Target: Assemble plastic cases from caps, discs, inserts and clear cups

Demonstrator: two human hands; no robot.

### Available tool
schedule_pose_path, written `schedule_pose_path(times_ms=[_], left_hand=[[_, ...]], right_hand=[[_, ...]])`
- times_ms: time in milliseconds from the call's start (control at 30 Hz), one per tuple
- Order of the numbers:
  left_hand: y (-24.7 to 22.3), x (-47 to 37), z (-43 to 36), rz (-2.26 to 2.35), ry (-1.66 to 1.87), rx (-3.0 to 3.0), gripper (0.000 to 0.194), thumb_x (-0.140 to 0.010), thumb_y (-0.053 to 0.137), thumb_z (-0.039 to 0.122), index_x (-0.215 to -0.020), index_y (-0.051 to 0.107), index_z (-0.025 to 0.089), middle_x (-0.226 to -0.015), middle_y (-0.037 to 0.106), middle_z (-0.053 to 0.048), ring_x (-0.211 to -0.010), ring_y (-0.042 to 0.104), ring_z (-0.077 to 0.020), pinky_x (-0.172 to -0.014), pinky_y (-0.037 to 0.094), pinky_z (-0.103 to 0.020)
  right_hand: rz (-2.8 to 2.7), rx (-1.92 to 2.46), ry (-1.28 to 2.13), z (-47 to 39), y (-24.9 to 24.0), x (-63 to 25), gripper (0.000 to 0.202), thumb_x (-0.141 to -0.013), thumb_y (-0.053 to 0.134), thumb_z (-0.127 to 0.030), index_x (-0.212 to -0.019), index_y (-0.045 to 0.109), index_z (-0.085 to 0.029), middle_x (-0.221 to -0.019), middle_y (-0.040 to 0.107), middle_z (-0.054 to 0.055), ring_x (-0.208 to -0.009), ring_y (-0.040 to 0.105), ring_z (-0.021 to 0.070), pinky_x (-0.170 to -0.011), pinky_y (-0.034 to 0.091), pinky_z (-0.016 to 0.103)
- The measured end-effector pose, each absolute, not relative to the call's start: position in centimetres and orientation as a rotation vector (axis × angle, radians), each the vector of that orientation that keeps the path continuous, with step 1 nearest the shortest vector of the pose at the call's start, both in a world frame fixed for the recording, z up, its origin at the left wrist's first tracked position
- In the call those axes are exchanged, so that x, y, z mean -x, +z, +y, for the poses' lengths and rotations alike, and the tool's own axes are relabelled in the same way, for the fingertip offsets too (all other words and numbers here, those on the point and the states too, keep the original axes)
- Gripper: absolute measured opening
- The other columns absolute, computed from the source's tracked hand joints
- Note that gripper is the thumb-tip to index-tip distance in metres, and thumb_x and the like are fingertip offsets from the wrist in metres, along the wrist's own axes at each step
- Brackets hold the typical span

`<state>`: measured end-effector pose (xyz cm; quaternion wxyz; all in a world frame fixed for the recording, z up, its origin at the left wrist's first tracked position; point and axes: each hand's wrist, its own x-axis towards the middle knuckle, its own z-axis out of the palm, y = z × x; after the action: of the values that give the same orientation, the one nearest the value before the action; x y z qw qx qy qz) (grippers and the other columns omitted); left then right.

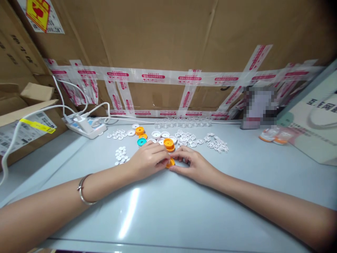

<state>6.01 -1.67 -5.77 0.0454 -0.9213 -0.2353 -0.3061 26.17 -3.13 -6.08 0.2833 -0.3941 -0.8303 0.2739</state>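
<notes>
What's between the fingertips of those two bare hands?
In the head view, a round orange plastic piece lies between the left hand and right hand, partly hidden.

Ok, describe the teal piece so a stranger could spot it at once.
Find the big taped cardboard box at the back of the table. In front of it, just beyond the left hand, lie round white pieces and orange ones. The teal piece sits among them, toward the left, the only one that colour.
</notes>
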Motion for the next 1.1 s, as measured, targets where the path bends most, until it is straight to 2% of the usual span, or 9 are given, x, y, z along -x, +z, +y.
schedule_pose_path(times_ms=[400,633,733,833,933,1100], left_hand=[[-4.9,-5.4,-1.7,-0.416,-0.791,2.707,0.012,-0.087,0.05,0.015,-0.084,0.062,0.016,-0.078,0.068,-0.001,-0.073,0.058,-0.013,-0.07,0.039,-0.028],[-4.4,-4.7,-2.2,-0.569,-0.862,2.818,0.013,-0.085,0.05,0.013,-0.086,0.063,0.016,-0.082,0.068,-0.003,-0.076,0.06,-0.0133,-0.069,0.044,-0.026],[-4.5,-4.2,-2.6,-0.618,-0.858,2.899,0.016,-0.086,0.049,0.012,-0.092,0.063,0.016,-0.087,0.069,-0.004,-0.079,0.062,-0.0136,-0.072,0.047,-0.026],[-4.9,-3.8,-3.1,-0.658,-0.849,2.939,0.021,-0.086,0.048,0.012,-0.101,0.062,0.017,-0.096,0.068,-0.006,-0.085,0.063,-0.0146,-0.077,0.049,-0.027],[-5.1,-3.4,-3.5,-0.687,-0.829,2.965,0.026,-0.086,0.047,0.012,-0.109,0.06,0.016,-0.103,0.068,-0.007,-0.09,0.063,-0.0151,-0.081,0.05,-0.028],[-5.4,-3.2,-3.7,-0.709,-0.773,2.958,0.029,-0.087,0.047,0.014,-0.113,0.058,0.017,-0.108,0.067,-0.006,-0.093,0.063,-0.0164,-0.083,0.051,-0.03]], right_hand=[[-2.213,1.05,0.734,-3.4,-6.0,-26.2,0.023,-0.078,0.063,-0.031,-0.099,0.066,-0.022,-0.088,0.056,0.004,-0.082,0.056,0.0154,-0.075,0.047,0.029],[-2.209,1.08,0.732,-3.4,-6.0,-26.3,0.026,-0.075,0.066,-0.031,-0.099,0.066,-0.02,-0.085,0.055,0.003,-0.079,0.055,0.0147,-0.07,0.046,0.027],[-2.19,1.09,0.706,-3.3,-5.9,-26.3,0.031,-0.073,0.068,-0.031,-0.102,0.064,-0.019,-0.083,0.056,0.003,-0.077,0.054,0.0146,-0.069,0.046,0.027],[-2.147,1.078,0.679,-3.5,-5.7,-26.3,0.035,-0.074,0.068,-0.032,-0.106,0.061,-0.02,-0.09,0.058,0.004,-0.077,0.054,0.014,-0.068,0.047,0.027],[-2.111,1.024,0.666,-3.7,-5.5,-26.5,0.029,-0.077,0.065,-0.029,-0.104,0.06,-0.022,-0.103,0.06,0.005,-0.084,0.057,0.0142,-0.074,0.048,0.027],[-2.113,0.99,0.722,-3.9,-5.7,-26.7,0.017,-0.08,0.061,-0.024,-0.097,0.063,-0.021,-0.098,0.067,0.004,-0.091,0.062,0.0159,-0.083,0.049,0.03]])
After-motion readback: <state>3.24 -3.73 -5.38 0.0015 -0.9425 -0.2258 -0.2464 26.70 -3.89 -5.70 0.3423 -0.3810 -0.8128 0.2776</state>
